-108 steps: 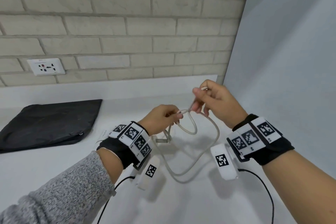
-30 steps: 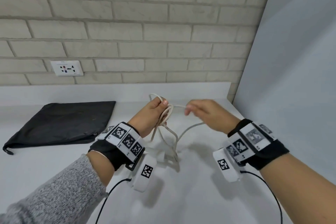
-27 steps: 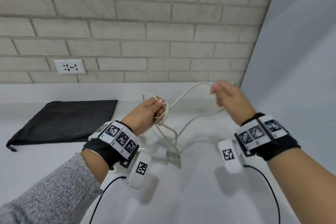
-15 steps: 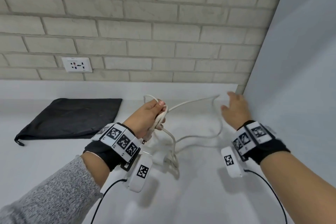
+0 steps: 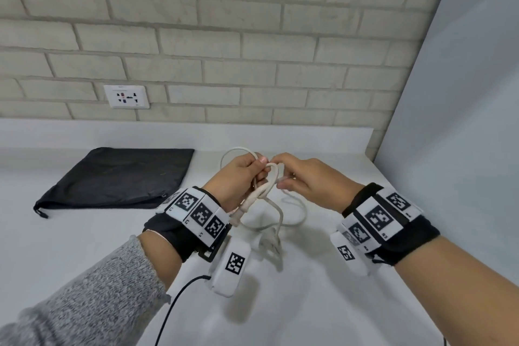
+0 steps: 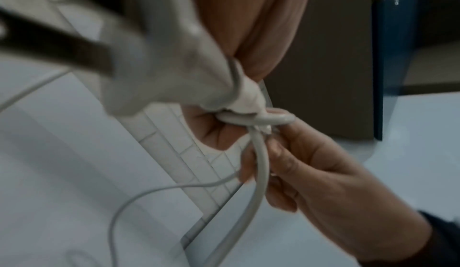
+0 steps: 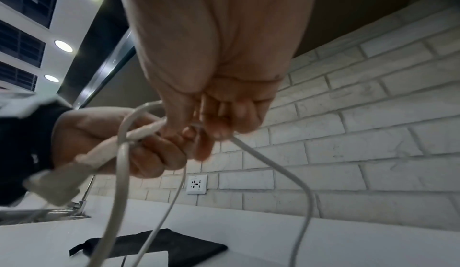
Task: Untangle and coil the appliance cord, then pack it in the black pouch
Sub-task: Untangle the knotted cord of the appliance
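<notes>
A pale grey appliance cord [image 5: 276, 206] hangs in loose loops between my hands above the white counter. My left hand [image 5: 243, 177] grips the gathered loops near one connector end [image 5: 247, 206]. My right hand [image 5: 302, 177] has come up against the left and pinches a strand of the cord [image 7: 251, 151] just beside it. In the left wrist view the cord [image 6: 261, 165] runs down past the right hand [image 6: 323, 182]. The other plug end [image 5: 269, 243] lies on the counter below. The black pouch [image 5: 120, 177] lies flat at the left, and shows as the pouch [image 7: 171, 247] from the right wrist.
A white brick wall with a socket plate [image 5: 126, 96] stands behind the counter [image 5: 84, 247]. A grey panel [image 5: 455, 135] closes off the right side. Black sensor cables [image 5: 174, 303] trail from my wrists toward the near edge.
My right hand swung out to the right drawing the cord, then came back in to meet the left hand, adding a loop to the bundle. The left hand stayed in place holding the loops.
</notes>
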